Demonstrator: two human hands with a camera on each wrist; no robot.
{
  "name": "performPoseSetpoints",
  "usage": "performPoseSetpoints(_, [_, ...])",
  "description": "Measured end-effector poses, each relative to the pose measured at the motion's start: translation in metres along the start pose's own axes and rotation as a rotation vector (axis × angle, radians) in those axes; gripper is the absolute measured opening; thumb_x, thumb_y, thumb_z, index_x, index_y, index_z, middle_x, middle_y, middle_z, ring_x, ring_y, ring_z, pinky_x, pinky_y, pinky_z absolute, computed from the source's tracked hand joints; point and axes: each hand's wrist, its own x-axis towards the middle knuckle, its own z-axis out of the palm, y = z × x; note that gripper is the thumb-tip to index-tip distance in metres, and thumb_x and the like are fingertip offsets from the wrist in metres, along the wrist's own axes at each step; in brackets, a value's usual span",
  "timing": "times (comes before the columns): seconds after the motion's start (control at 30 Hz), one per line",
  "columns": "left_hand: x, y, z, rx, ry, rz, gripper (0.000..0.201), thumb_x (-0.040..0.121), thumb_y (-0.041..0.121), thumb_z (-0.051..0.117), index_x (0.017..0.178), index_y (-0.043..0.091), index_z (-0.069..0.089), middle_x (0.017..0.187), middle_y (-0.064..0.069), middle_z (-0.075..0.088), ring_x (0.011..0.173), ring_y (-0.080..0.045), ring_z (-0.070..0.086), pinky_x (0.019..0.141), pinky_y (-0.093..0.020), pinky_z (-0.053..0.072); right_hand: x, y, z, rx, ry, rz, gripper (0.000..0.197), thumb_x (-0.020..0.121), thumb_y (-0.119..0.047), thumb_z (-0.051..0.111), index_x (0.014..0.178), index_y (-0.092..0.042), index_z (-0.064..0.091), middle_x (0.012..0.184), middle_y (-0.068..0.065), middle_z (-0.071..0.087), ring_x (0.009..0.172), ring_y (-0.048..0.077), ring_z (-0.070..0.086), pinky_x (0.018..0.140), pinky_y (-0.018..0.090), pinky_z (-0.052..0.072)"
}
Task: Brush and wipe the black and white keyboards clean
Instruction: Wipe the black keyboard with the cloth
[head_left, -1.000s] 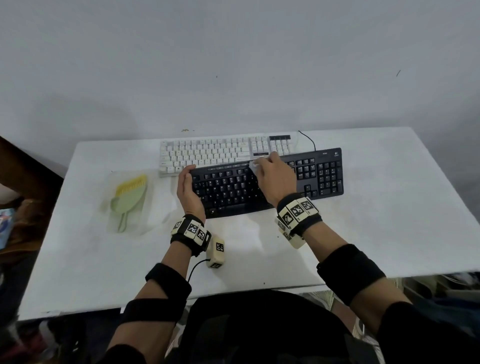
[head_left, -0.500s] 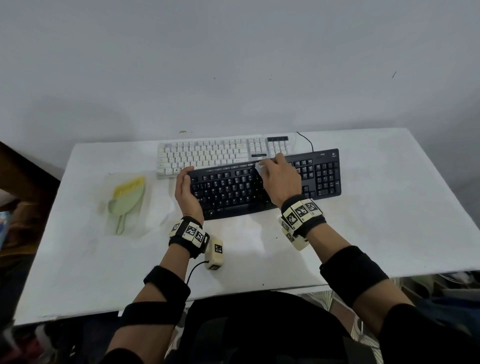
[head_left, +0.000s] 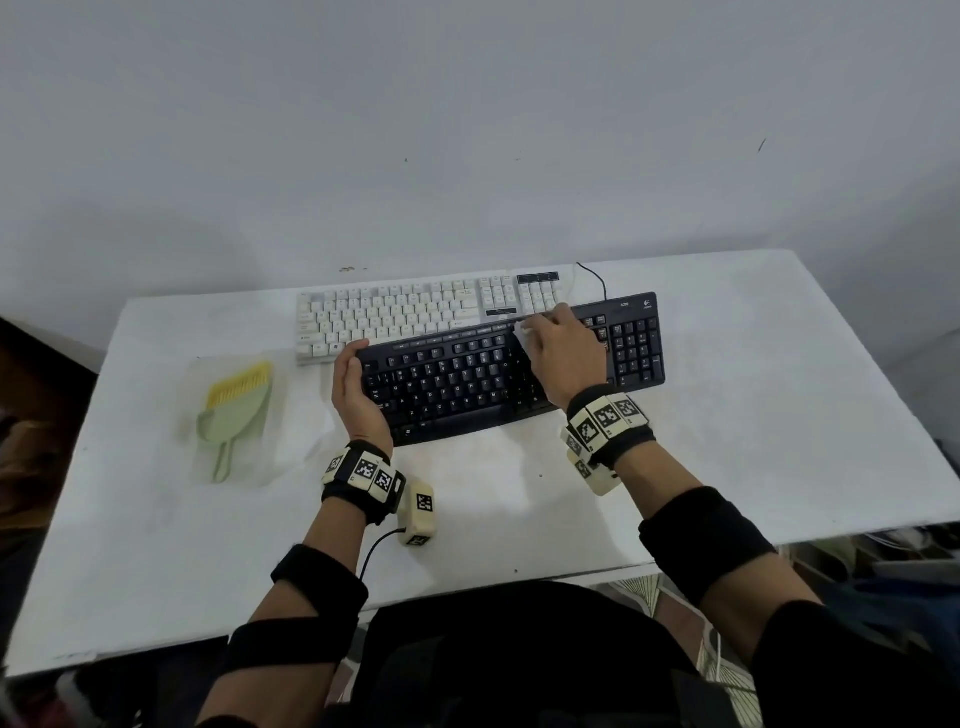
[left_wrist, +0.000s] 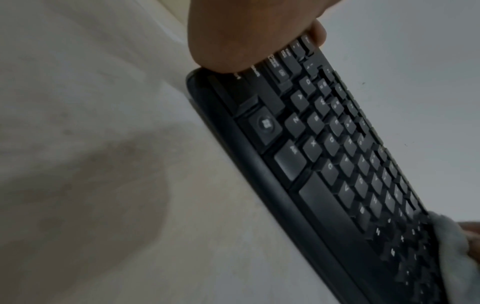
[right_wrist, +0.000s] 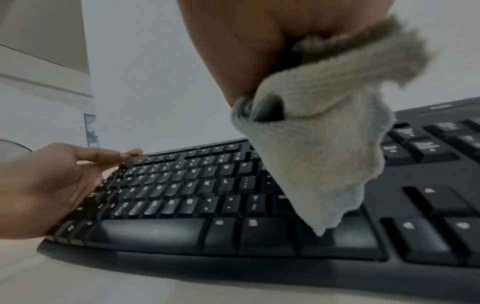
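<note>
cloth (head_left: 524, 335) mostly under right hand (head_left: 563, 358)

A black keyboard (head_left: 509, 374) lies by a white keyboard (head_left: 405, 317) on a white table (head_left: 727, 415), with a pale grey cloth (right_wrist: 324, 144), a yellow-bristled green brush (head_left: 236, 410), and black-and-white patterned wristbands (head_left: 363, 475).

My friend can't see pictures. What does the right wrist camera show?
A right hand holds a grey cloth over a black keyboard on a white table. The left hand rests flat against the keyboard's left end.
</note>
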Motion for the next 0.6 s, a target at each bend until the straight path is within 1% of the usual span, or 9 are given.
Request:
performPoseSetpoints(0.07, [0.002, -0.003, -0.002, -0.006, 0.001, -0.002, 0.028, 0.103, 0.016, 0.046, 0.107, 0.021, 0.073, 0.121, 0.003, 0.068, 0.134, -0.029, 0.053, 0.12, -0.051, 0.035, -0.001, 0.006, -0.002, -0.02, 0.0, 0.049, 0.025, 0.103, -0.027, 0.05, 0.112, -0.014, 0.07, 0.113, 0.008, 0.059, 0.076, 0.025, 0.063, 0.065, 0.037, 0.056])
performPoseSetpoints(0.17, [0.003, -0.004, -0.002, -0.002, 0.005, -0.014, 0.027, 0.103, 0.018, 0.046, 0.107, 0.02, 0.073, 0.122, 0.002, 0.067, 0.134, -0.029, 0.053, 0.12, -0.051, 0.035, 0.004, 0.017, -0.012, -0.086, -0.013, 0.162, 0.026, 0.104, -0.025, 0.049, 0.114, -0.011, 0.069, 0.116, 0.011, 0.058, 0.083, 0.029, 0.064, 0.064, 0.032, 0.045])
performPoseSetpoints(0.23, [0.002, -0.003, -0.002, -0.01, 0.002, -0.018, 0.026, 0.102, 0.018, 0.046, 0.107, 0.019, 0.072, 0.121, 0.0, 0.067, 0.132, -0.029, 0.055, 0.119, -0.05, 0.036, 0.008, 0.018, -0.015, -0.115, -0.015, 0.193, 0.026, 0.104, -0.023, 0.049, 0.114, -0.009, 0.069, 0.115, 0.012, 0.057, 0.085, 0.03, 0.064, 0.065, 0.031, 0.042])
performPoseSetpoints(0.27, [0.002, -0.003, -0.001, -0.015, 0.0, -0.019, 0.026, 0.102, 0.018, 0.046, 0.107, 0.019, 0.072, 0.121, 0.0, 0.066, 0.129, -0.027, 0.056, 0.118, -0.049, 0.038, 0.009, 0.016, -0.014, -0.099, -0.008, 0.161, 0.026, 0.104, -0.024, 0.049, 0.114, -0.009, 0.069, 0.112, 0.011, 0.058, 0.082, 0.027, 0.063, 0.066, 0.03, 0.042])
performPoseSetpoints(0.37, [0.001, 0.0, 0.0, -0.025, -0.005, -0.018, 0.025, 0.102, 0.016, 0.046, 0.109, 0.017, 0.07, 0.12, 0.0, 0.066, 0.124, -0.02, 0.057, 0.115, -0.045, 0.041, 0.004, 0.003, -0.004, -0.015, -0.002, -0.033, 0.024, 0.103, -0.027, 0.054, 0.11, -0.012, 0.071, 0.102, 0.007, 0.06, 0.067, 0.017, 0.054, 0.061, 0.026, 0.04])
performPoseSetpoints(0.43, [0.0, 0.001, 0.001, -0.024, -0.006, -0.016, 0.025, 0.103, 0.015, 0.046, 0.109, 0.016, 0.07, 0.119, 0.0, 0.066, 0.123, -0.018, 0.057, 0.114, -0.04, 0.042, 0.0, 0.001, 0.002, 0.009, -0.008, -0.064, 0.022, 0.103, -0.026, 0.055, 0.11, -0.014, 0.072, 0.105, 0.007, 0.061, 0.067, 0.019, 0.056, 0.059, 0.027, 0.043])
performPoseSetpoints(0.5, [-0.001, 0.002, 0.001, -0.023, -0.001, -0.014, 0.026, 0.104, 0.013, 0.045, 0.107, 0.017, 0.07, 0.119, -0.001, 0.066, 0.123, -0.017, 0.058, 0.112, -0.037, 0.044, 0.0, 0.006, 0.001, -0.001, 0.014, -0.002, 0.023, 0.103, -0.026, 0.052, 0.111, -0.014, 0.071, 0.111, 0.008, 0.061, 0.073, 0.023, 0.062, 0.062, 0.031, 0.052])
performPoseSetpoints(0.53, [-0.001, 0.002, 0.001, -0.028, -0.001, -0.016, 0.026, 0.104, 0.013, 0.045, 0.106, 0.018, 0.071, 0.12, -0.001, 0.066, 0.123, -0.017, 0.058, 0.111, -0.038, 0.044, 0.001, 0.01, -0.001, -0.02, 0.019, 0.043, 0.024, 0.103, -0.026, 0.052, 0.112, -0.014, 0.071, 0.113, 0.008, 0.061, 0.076, 0.025, 0.064, 0.064, 0.032, 0.052])
performPoseSetpoints(0.6, [0.0, 0.003, 0.001, -0.031, 0.0, -0.021, 0.027, 0.103, 0.013, 0.045, 0.106, 0.019, 0.071, 0.12, -0.001, 0.065, 0.123, -0.019, 0.058, 0.11, -0.038, 0.045, 0.004, 0.022, -0.008, -0.063, 0.018, 0.14, 0.025, 0.103, -0.025, 0.051, 0.114, -0.013, 0.071, 0.116, 0.01, 0.06, 0.082, 0.029, 0.065, 0.066, 0.031, 0.047])
